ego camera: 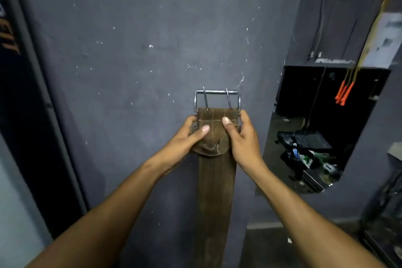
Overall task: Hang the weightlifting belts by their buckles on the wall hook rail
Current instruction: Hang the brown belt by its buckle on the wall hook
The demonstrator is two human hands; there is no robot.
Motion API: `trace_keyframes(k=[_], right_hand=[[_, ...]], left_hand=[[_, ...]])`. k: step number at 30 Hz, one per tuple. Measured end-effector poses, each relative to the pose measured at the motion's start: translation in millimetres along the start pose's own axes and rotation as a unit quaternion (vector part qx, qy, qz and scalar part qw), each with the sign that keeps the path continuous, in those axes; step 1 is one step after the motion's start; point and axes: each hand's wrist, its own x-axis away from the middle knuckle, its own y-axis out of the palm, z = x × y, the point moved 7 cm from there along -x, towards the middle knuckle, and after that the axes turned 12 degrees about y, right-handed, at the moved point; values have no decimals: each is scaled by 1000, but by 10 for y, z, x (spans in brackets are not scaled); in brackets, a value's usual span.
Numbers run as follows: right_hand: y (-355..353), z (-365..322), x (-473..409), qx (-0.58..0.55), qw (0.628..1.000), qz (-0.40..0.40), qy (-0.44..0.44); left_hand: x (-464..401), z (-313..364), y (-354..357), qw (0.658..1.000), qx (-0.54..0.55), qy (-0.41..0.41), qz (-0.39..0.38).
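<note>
My left hand (pixel 189 132) and right hand (pixel 241 135) both grip the brown belt (pixel 214 180) below its buckle (pixel 217 99), keeping the buckle upright and free for hooking; no hook rail is visible.

Both hands up in front of a grey wall (pixel 134 50), pinching a brown belt (pixel 215 191) just under its metal buckle (pixel 217 99). Left hand (pixel 187 135) has the left edge, right hand (pixel 241 137) the right, thumbs pressed on the front. Buckle sits upright with its two prongs pointing up, and the strap hangs straight down between the forearms. Off to the right there's a mirror (pixel 322 119), with some orange handles (pixel 344 93) dangling in front of it.
</note>
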Motion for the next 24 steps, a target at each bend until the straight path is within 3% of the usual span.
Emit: trace_keyframes(k=[3, 5, 8, 11, 19, 24], right_hand=[[-25, -336, -174, -41, 999, 9, -19], [0, -501, -249, -42, 999, 1, -34], [113, -656, -278, -30, 997, -34, -64], [185, -758, -323, -30, 995, -57, -78], [182, -940, -388, -73, 988, -133, -34], [188, -866, -381, -90, 991, -94, 6]], left_hand=[[83, -100, -4, 999, 20, -30, -22], [39, -122, -1, 999, 20, -31, 5], [-161, 37, -77, 997, 26, 28, 72], [-307, 216, -132, 994, 37, 56, 89], [-598, 526, -57, 976, 89, 41, 194], [-654, 493, -46, 978, 44, 40, 198]])
